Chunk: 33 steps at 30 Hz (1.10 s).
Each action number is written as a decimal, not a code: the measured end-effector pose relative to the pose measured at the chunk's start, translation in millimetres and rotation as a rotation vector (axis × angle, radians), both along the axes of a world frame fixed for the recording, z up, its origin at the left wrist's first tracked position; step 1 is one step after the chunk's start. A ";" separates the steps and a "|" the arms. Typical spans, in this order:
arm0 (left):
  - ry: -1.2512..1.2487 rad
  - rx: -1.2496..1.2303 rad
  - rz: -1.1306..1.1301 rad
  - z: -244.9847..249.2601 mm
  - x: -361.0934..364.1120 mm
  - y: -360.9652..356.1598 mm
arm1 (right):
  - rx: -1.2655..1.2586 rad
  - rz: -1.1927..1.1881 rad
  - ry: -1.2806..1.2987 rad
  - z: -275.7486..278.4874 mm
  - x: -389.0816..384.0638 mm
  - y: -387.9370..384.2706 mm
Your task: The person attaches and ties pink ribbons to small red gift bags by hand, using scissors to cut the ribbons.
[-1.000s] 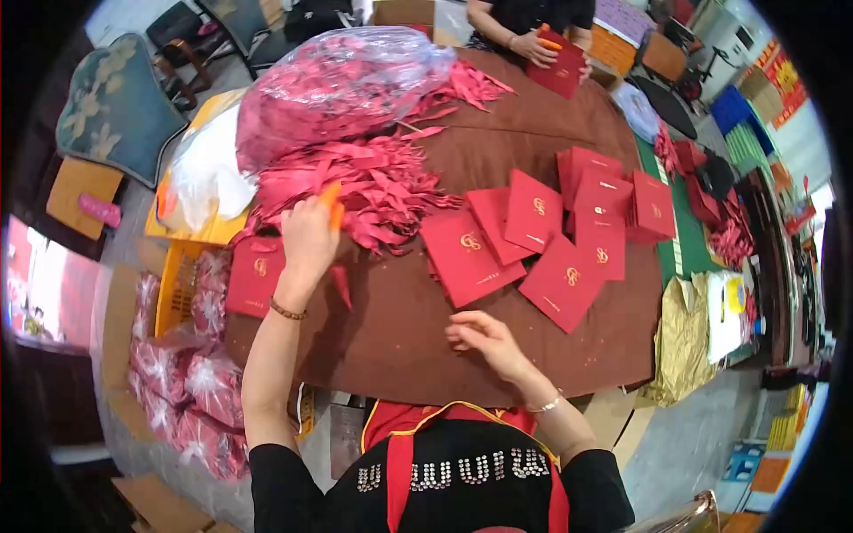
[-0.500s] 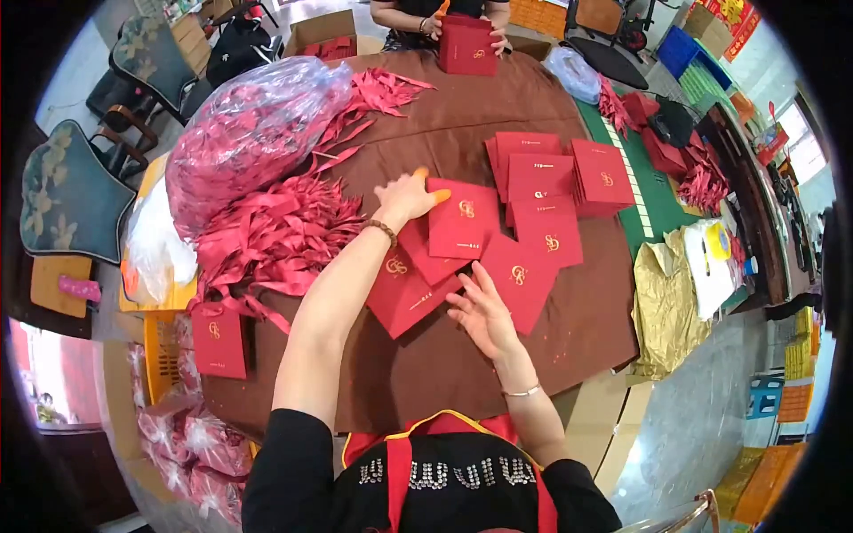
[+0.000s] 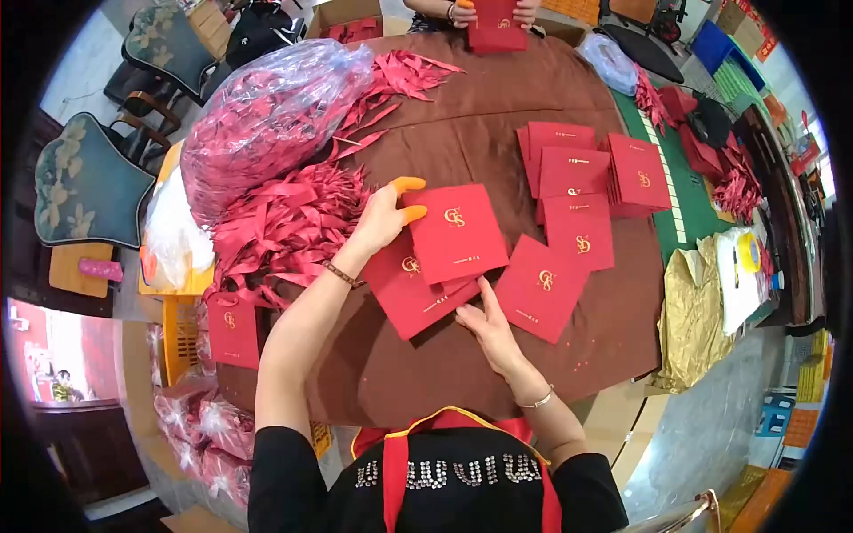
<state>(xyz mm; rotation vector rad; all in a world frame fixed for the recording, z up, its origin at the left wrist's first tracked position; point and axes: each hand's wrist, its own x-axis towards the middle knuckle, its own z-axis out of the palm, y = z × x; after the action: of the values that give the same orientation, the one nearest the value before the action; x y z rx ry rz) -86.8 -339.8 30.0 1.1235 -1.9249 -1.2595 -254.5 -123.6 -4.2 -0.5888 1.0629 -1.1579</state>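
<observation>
Since the frame half a second earlier, the left hand (image 3: 380, 220) has drawn back toward the person and brought the top card (image 3: 458, 233) with it, and the right hand (image 3: 494, 325) has slid a little to the right along the lower cards. At the far left edge of the bench (image 3: 462, 124), a single red card (image 3: 233, 330) lies flat, apart from the others. Beside it is a loose pile of red ribbons (image 3: 284, 222), and behind the pile is a clear plastic bag (image 3: 267, 111) filled with more of them. The left hand's grip is narrow: thumb and forefinger, both in orange fingertip covers (image 3: 409, 185), close on the left edge of the top card. That card lies face up near the bench centre, overlapping a second card (image 3: 410, 293) beneath it. The right hand's grip is wide and holds nothing; its forefinger is extended and touches the lower edge where the two cards overlap. Just to its right, a third card (image 3: 544, 289) lies flat. Further right are stacks of cards (image 3: 582, 164), well apart from both hands. Gold wrapping (image 3: 693, 320) hangs off the bench's right edge. At the far side of the bench, a co-worker's hands (image 3: 462, 11) hold another red card (image 3: 498, 27).
</observation>
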 end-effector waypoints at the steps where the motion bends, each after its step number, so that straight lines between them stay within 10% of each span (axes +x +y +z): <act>1: 0.042 -0.042 -0.027 9.2 -3.6 4.0 | -0.040 -0.075 -0.008 -3.9 6.8 1.5; 7: 0.353 0.261 0.022 49.0 26.1 39.3 | 0.016 -0.001 0.002 29.5 8.3 36.9; 13: 0.199 0.177 0.215 -1.0 62.9 61.7 | -0.242 -0.476 1.077 35.5 -75.7 49.2; 18: 0.302 0.098 0.355 -1.2 49.1 72.4 | -0.190 -0.612 1.245 10.6 -91.9 46.2; 25: 0.114 -0.214 0.378 -24.6 53.3 72.8 | -0.374 0.002 1.797 15.1 -68.2 48.1; 29: -0.016 -0.404 0.426 -22.3 49.9 82.4 | -0.330 -0.080 1.824 8.7 -77.3 42.7; 33: 0.042 -0.334 0.447 -21.5 46.3 93.6 | -0.500 -0.045 1.095 35.6 -40.1 2.1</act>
<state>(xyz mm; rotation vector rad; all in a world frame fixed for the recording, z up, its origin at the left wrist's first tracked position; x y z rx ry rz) -40.5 -246.1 8.5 1.2437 -1.6498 -0.6871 -294.6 -121.5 31.4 -1.7193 1.6928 -1.1342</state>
